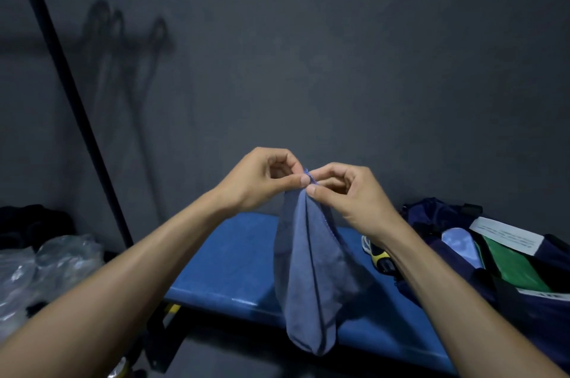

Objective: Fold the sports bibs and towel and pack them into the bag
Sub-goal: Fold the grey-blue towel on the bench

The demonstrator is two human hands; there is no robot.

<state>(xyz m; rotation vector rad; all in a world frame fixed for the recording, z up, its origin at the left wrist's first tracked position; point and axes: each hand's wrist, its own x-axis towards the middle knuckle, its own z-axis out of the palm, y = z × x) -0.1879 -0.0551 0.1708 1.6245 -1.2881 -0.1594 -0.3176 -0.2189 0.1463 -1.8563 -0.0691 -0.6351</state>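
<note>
While both hands are raised over the bench (222, 269), a blue-grey cloth (311, 272) hangs from them in a long drape, its lower end clear of the bench edge at 6 o'clock. Left hand (262, 180) and right hand (348, 195) meet at the centre, thumb and forefinger of each pinching the cloth's top corners together; the remaining fingers are curled and hold nothing else. Corners brought together in this way suggest a lengthwise halving, with gravity used to square the hanging layers before laying them down. Whether this piece is the towel or a bib cannot be told for certain; its plain weave and stitched edge favour the towel.

At 3 o'clock a dark navy bag (462, 232) sits open on the bench, with green fabric (512, 263) and a pale blue item (462, 245) visible inside, so packing appears partly done. Just beside the bag lies a yellow-and-black object (377, 254), partly hidden by the right forearm. At 9 o'clock sits crumpled clear plastic (46, 266). A dark pole (71, 93) leans at 10 o'clock.
</note>
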